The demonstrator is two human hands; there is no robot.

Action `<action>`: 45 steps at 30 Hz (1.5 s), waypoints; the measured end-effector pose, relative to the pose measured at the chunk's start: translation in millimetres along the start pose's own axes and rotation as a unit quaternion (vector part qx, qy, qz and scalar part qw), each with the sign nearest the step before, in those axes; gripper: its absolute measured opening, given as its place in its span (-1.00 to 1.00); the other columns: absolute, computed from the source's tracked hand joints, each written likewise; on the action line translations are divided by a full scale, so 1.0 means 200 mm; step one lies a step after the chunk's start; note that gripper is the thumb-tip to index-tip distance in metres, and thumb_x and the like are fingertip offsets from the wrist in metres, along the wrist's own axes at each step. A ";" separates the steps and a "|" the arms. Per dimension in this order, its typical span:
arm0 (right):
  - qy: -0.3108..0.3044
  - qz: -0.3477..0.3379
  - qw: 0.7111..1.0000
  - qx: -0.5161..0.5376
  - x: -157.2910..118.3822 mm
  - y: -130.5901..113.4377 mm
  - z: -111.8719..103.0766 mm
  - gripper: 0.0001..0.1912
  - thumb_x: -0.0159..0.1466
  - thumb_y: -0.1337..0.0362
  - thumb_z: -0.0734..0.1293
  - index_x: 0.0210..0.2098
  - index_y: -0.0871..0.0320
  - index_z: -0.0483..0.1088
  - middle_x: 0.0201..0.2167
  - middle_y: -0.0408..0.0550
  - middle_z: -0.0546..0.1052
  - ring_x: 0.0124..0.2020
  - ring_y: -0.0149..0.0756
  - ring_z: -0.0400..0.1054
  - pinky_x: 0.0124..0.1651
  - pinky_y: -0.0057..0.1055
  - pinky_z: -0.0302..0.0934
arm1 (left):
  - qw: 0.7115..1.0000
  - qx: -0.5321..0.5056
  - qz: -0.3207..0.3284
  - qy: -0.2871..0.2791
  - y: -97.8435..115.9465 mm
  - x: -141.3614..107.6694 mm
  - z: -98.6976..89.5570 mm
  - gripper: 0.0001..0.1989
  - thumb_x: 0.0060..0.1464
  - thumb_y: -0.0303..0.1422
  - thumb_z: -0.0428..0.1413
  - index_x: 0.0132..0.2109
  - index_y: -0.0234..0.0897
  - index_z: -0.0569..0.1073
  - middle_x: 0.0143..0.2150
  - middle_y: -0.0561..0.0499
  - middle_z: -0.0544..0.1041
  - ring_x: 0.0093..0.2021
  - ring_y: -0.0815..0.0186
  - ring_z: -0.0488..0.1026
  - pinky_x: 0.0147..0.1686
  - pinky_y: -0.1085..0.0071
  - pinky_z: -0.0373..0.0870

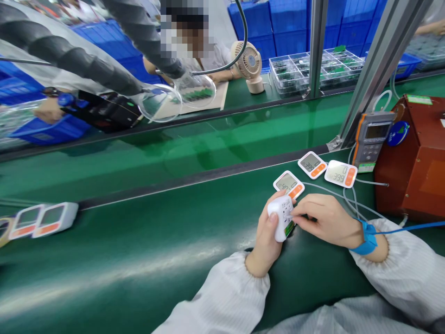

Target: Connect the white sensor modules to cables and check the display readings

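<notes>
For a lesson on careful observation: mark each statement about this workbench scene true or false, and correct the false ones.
1. The left hand holds a small white device. True.
2. The right hand rests flat on the red box. False: its fingers are at the white device, apart from the box.
3. A blue wrist strap sits on the right wrist. True.
4. Three white meters with orange buttons lie beyond the hands, displays up. True.
5. The small fan stands beside the right hand. False: it stands across the green belt, near another person.
</notes>
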State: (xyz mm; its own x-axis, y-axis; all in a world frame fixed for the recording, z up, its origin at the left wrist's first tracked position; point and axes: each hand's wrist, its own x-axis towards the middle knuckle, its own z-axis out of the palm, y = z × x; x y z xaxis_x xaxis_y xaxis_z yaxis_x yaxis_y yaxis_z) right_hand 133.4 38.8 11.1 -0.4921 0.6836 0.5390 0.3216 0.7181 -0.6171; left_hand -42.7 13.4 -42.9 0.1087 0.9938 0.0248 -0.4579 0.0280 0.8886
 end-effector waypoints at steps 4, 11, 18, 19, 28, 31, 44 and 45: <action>0.007 0.021 1.000 0.010 -0.01 -0.01 0.01 -0.85 0.42 0.37 0.23 -0.27 0.18 0.41 -0.30 -0.11 0.50 -0.33 -0.40 0.34 -0.28 -0.45 0.22 | 1.000 0.011 0.002 -0.007 0.00 0.00 0.00 -0.44 0.24 -0.02 0.06 0.24 -0.26 0.37 0.09 -0.19 0.53 0.03 0.07 0.49 0.07 0.18 0.41; 0.015 0.065 0.997 0.041 -0.01 -0.03 0.03 -0.87 0.38 0.36 0.22 -0.26 0.18 0.39 -0.37 -0.12 0.44 -0.39 -0.43 0.29 -0.32 -0.48 0.18 | 0.999 0.029 -0.001 -0.019 0.00 -0.02 0.00 -0.44 0.25 -0.02 0.05 0.25 -0.24 0.35 0.14 -0.20 0.49 0.07 0.04 0.47 0.07 0.15 0.40; 0.000 0.053 0.998 0.033 -0.03 -0.02 0.05 -0.88 0.38 0.37 0.22 -0.28 0.18 0.37 -0.40 -0.14 0.42 -0.40 -0.43 0.28 -0.32 -0.47 0.17 | 1.000 0.023 -0.007 -0.015 0.00 -0.01 0.01 -0.45 0.24 -0.01 0.07 0.24 -0.23 0.37 0.13 -0.18 0.50 0.04 0.06 0.48 0.03 0.19 0.43; -0.001 0.059 0.998 0.030 -0.03 -0.02 0.05 -0.88 0.38 0.36 0.22 -0.28 0.18 0.37 -0.39 -0.13 0.43 -0.39 -0.42 0.29 -0.31 -0.47 0.18 | 1.000 0.023 -0.008 -0.014 0.00 -0.01 0.01 -0.45 0.23 -0.01 0.08 0.24 -0.23 0.37 0.12 -0.18 0.50 0.03 0.08 0.48 0.01 0.21 0.43; 0.015 0.079 0.996 0.037 -0.04 -0.02 0.06 -0.87 0.39 0.34 0.23 -0.27 0.18 0.38 -0.37 -0.12 0.44 -0.38 -0.41 0.30 -0.30 -0.46 0.16 | 1.000 0.024 -0.011 -0.009 0.02 -0.01 0.02 -0.48 0.23 -0.04 0.11 0.21 -0.20 0.40 0.04 -0.11 0.54 -0.07 0.19 0.49 -0.06 0.33 0.42; 0.014 0.078 0.996 0.036 -0.04 -0.02 0.06 -0.87 0.39 0.34 0.22 -0.27 0.18 0.38 -0.38 -0.12 0.44 -0.39 -0.42 0.30 -0.30 -0.46 0.17 | 1.000 0.024 -0.012 -0.010 0.01 -0.01 0.02 -0.47 0.22 -0.03 0.11 0.22 -0.20 0.40 0.04 -0.12 0.54 -0.07 0.18 0.49 -0.05 0.32 0.42; 0.020 0.080 0.995 0.062 -0.03 -0.03 0.06 -0.88 0.38 0.36 0.23 -0.27 0.18 0.38 -0.39 -0.14 0.42 -0.40 -0.44 0.28 -0.31 -0.49 0.17 | 0.999 0.028 -0.012 -0.012 0.01 -0.01 0.01 -0.48 0.24 -0.04 0.09 0.23 -0.22 0.38 0.08 -0.15 0.52 -0.03 0.13 0.49 -0.01 0.27 0.43; 0.021 0.080 0.994 0.066 -0.03 -0.03 0.06 -0.89 0.38 0.36 0.23 -0.27 0.18 0.38 -0.39 -0.15 0.41 -0.40 -0.44 0.28 -0.31 -0.49 0.17 | 0.999 0.029 -0.010 -0.014 0.00 -0.01 0.01 -0.48 0.24 -0.04 0.09 0.23 -0.21 0.39 0.08 -0.14 0.52 -0.02 0.14 0.49 0.00 0.27 0.43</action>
State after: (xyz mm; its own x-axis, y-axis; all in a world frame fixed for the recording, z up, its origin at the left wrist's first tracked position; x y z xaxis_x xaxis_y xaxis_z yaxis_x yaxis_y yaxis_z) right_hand 124.5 28.5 5.2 -0.4073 0.7949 0.4498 0.2832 0.5781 -0.7652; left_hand -41.7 10.6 -41.2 0.1418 0.9897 0.0180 -0.4034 0.0412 0.9141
